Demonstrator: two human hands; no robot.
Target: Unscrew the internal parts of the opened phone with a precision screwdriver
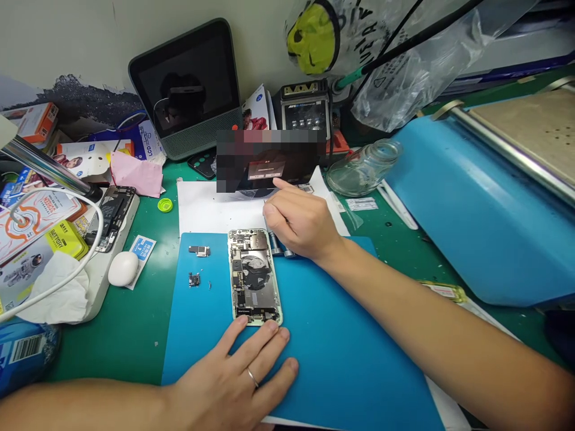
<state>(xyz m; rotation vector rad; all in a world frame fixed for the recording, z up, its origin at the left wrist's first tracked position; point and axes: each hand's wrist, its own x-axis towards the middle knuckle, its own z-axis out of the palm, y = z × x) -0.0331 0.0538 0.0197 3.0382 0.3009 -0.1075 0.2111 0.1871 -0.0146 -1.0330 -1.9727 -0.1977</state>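
An opened smartphone (257, 278) lies upright on a blue mat (341, 335), with its inner boards and a dark round patch showing. My left hand (245, 371) is spread flat below it, fingertips at its bottom edge, a ring on one finger. My right hand (303, 218) reaches above the phone toward a dark screen (287, 161), its index finger stretched to the lit box there and the other fingers curled. I see nothing held in it. Metal screwdrivers (275, 244) lie partly hidden under this hand. Small circuit boards (199, 251) sit left of the phone.
A smart display (188, 90) leans at the back. To the right are a glass jar (363, 167) and a large blue machine (485, 209). Boxes, a white earbud case (123, 267) and another opened phone (114, 218) crowd the left. A white cable (96, 224) loops there.
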